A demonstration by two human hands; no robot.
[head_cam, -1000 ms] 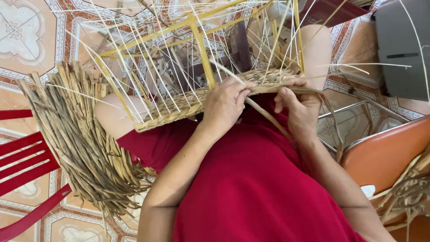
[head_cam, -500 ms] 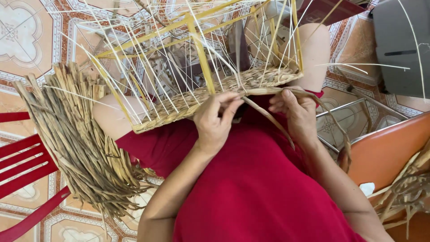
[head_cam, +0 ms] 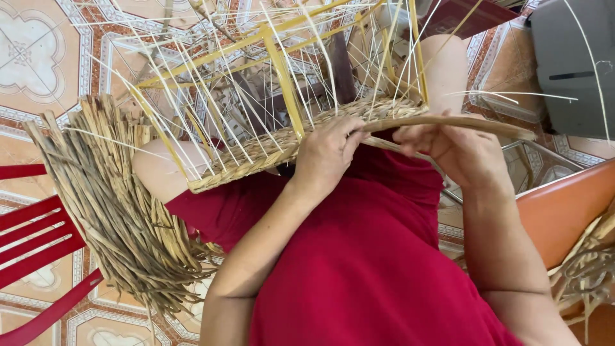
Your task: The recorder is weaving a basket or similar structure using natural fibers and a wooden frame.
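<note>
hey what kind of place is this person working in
Likely a home or small workshop for basket weaving: a half-woven basket frame on the lap, a bundle of dried straw strands alongside, patterned floor tiles and a red chair.

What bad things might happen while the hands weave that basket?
The thin pale stakes stick up loose near the left hand, so they might poke or snap. The flat strand pulled by the right hand may crack where it bends. The basket rests only on the lap and could tip.

Left hand (head_cam: 327, 154) on woven basket (head_cam: 282, 144), right hand (head_cam: 458, 150) gripping reed strand (head_cam: 461, 122)
</note>
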